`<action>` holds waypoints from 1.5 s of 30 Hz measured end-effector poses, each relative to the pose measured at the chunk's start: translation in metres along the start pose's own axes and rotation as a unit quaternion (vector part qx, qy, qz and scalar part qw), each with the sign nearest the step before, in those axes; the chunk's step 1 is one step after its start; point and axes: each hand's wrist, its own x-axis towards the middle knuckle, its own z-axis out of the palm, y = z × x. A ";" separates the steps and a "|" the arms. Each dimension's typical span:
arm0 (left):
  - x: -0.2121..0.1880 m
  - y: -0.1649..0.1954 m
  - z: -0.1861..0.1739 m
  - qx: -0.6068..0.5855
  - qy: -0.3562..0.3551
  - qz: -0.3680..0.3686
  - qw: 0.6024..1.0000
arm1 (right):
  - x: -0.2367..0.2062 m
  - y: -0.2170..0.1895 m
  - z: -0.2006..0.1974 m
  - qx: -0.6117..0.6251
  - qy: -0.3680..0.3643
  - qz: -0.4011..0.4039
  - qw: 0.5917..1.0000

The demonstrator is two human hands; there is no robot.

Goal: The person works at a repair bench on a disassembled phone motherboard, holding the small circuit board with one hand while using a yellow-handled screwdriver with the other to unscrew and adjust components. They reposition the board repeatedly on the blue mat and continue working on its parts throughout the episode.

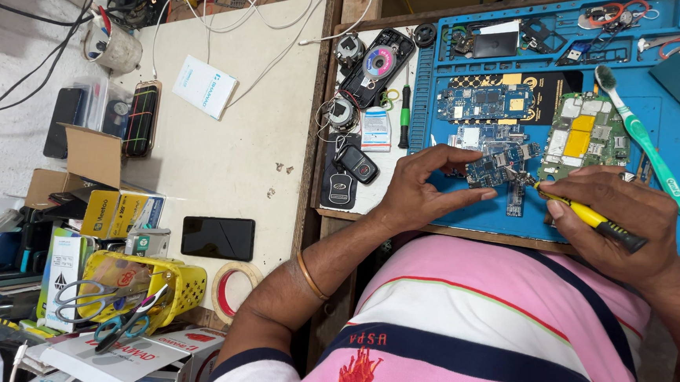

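— Two hands are seen over the blue silicone repair mat (464,214) on the table. What is held by each?

— A small blue circuit board (492,170) is pinned by the left hand (423,190), its fingers curled and pinching the board's near edge. A yellow-and-black precision screwdriver (590,218) is gripped by the right hand (621,224), fingers closed round the handle, the tip set at the board's right edge.

— Where is the board placed?

— It lies on the mat, near the mat's front edge, just below a second blue circuit board (483,103) and beside a green-and-yellow shielded board (587,139). A green-and-white toothbrush (642,139) is laid just right of that one.

— What could go wrong?

— A slip of the tip could be judged likely if the board is not held firmly; fine parts might be scratched. A loosened screw could be lost among the clutter, since a black car key fob (355,164) and a green-handled screwdriver (404,112) are crowded close by.
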 end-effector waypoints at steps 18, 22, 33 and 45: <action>0.007 -0.022 0.008 -0.238 0.040 -0.097 0.966 | 0.006 -0.003 -0.005 -0.001 0.037 -0.007 0.999; 0.009 -0.022 0.008 -0.232 0.036 -0.086 0.968 | 0.012 -0.005 -0.007 -0.007 0.054 -0.023 0.998; 0.007 -0.023 0.011 -0.182 0.021 -0.055 0.982 | 0.006 0.003 -0.005 -0.018 0.042 -0.022 0.999; 0.008 -0.021 0.006 -0.159 0.042 -0.063 0.984 | 0.000 0.007 0.002 0.075 0.016 0.036 0.996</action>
